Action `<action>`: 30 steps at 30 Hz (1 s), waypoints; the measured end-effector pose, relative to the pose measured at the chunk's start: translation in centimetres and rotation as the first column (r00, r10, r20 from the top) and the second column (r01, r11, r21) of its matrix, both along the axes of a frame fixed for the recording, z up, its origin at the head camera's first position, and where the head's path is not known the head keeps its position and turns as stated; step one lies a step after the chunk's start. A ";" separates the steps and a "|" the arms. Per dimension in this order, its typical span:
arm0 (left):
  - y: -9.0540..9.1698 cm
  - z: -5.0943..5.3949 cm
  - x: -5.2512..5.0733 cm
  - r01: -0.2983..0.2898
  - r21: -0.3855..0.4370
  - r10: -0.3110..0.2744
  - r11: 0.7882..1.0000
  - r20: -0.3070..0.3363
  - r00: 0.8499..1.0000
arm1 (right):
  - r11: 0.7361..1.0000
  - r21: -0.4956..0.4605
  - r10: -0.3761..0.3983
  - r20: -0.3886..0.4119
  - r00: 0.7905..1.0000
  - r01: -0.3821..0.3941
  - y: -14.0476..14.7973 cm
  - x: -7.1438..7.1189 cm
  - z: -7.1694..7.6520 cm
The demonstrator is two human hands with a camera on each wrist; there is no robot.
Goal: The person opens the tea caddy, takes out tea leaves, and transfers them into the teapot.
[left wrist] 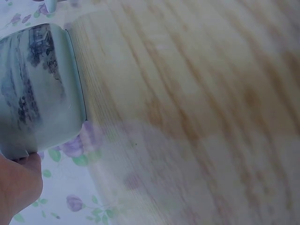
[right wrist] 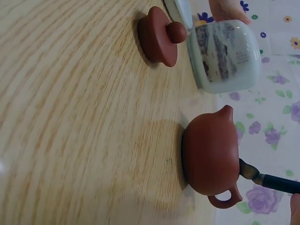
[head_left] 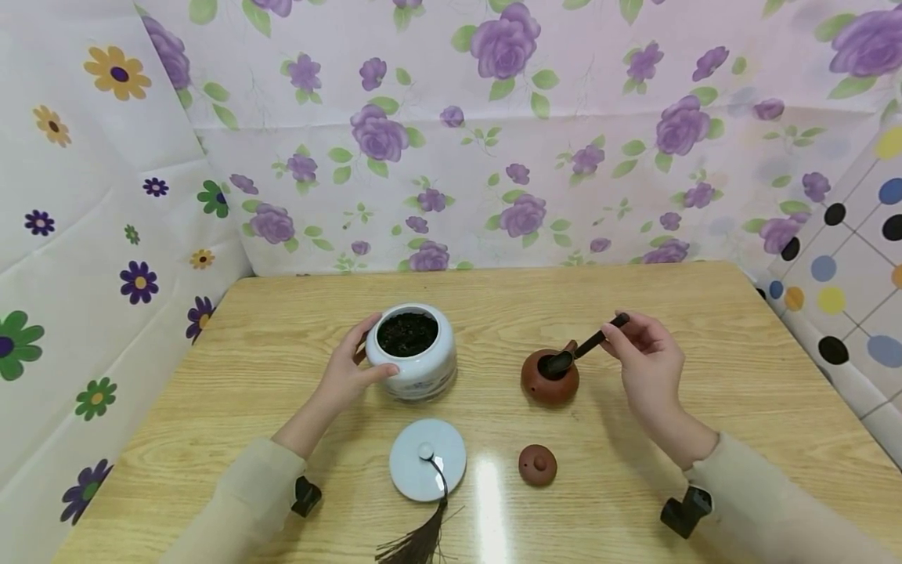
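My left hand (head_left: 347,362) holds a white porcelain jar (head_left: 438,370) by its side, thumb at the front and fingers round the back. Dark loose tea leaves (head_left: 407,335) show inside the jar's mouth. Between the fingers and thumb of my right hand (head_left: 650,364) is the handle of a dark tea scoop (head_left: 599,337). The scoop's head dips into the mouth of a small reddish-brown clay teapot (head_left: 550,390), which stands upright on the table. In the right wrist view, the teapot (right wrist: 211,152) hides the scoop's tip.
A round pale lid (head_left: 416,478) with a dark tassel (head_left: 420,540) lies in front of the jar. The small clay teapot lid (head_left: 538,465) rests in front of the teapot. Flower-patterned cloth (head_left: 458,157) hangs behind the wooden table (head_left: 296,313).
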State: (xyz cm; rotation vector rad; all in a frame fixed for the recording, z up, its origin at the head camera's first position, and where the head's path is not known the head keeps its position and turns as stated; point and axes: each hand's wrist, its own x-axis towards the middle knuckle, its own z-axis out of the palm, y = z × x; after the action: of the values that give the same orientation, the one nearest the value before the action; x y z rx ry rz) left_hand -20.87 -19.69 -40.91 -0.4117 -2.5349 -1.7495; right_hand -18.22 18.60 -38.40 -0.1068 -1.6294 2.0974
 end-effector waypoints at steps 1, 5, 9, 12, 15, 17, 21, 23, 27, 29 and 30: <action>0.0 0.0 0.0 0.000 -0.001 0.000 1.000 -0.002 1.000 | 1.000 -0.001 -0.002 0.000 1.000 0.002 0.0 0.0 0.0; 0.0 0.0 0.0 -0.002 -0.003 0.002 1.000 -0.002 1.000 | 1.000 -0.011 -0.014 0.027 1.000 0.014 0.2 0.0 0.2; 0.0 0.0 0.0 -0.002 0.000 0.002 1.000 0.004 1.000 | 0.997 -0.068 -0.022 0.059 0.998 0.026 0.6 -0.1 0.5; 0.0 0.0 0.1 -0.004 -0.002 0.004 1.000 0.009 1.000 | 0.992 -0.119 -0.030 0.089 0.996 0.040 0.8 -0.2 0.7; 0.0 0.0 0.1 -0.005 -0.003 0.005 1.000 0.010 1.000 | 0.982 -0.182 -0.029 0.135 0.990 0.054 1.0 -0.2 1.0; 0.0 0.0 0.0 -0.003 -0.003 0.003 1.000 0.010 1.000 | 0.973 -0.223 -0.022 0.160 0.987 0.058 1.0 -0.3 1.2; 0.0 0.1 0.1 -0.001 0.002 0.001 1.000 0.006 1.000 | 0.960 -0.274 -0.015 0.171 0.985 0.062 0.6 -0.4 1.5; 0.0 0.1 0.1 -0.001 0.002 0.001 1.000 0.004 1.000 | 0.953 -0.297 -0.009 0.157 0.988 0.056 0.2 -0.5 1.7; 0.0 0.1 0.1 -0.003 0.000 0.003 1.000 0.005 1.000 | 0.942 -0.333 -0.003 0.128 0.992 0.046 -0.5 -0.7 2.1; 0.0 0.1 0.1 -0.002 0.001 0.002 1.000 0.007 1.000 | 0.943 -0.331 0.000 0.121 0.993 0.040 -1.0 -0.7 2.3; 0.0 0.0 0.1 -0.002 0.002 0.002 1.000 0.006 1.000 | 0.941 -0.335 0.006 0.118 0.993 0.034 -1.2 -0.8 2.4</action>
State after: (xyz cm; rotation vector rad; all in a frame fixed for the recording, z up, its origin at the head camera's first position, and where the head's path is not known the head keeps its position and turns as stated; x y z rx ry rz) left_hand -20.78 -19.64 -40.87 -0.4047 -2.5361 -1.7556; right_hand -18.98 17.38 -36.01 -0.3598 -1.3094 2.3805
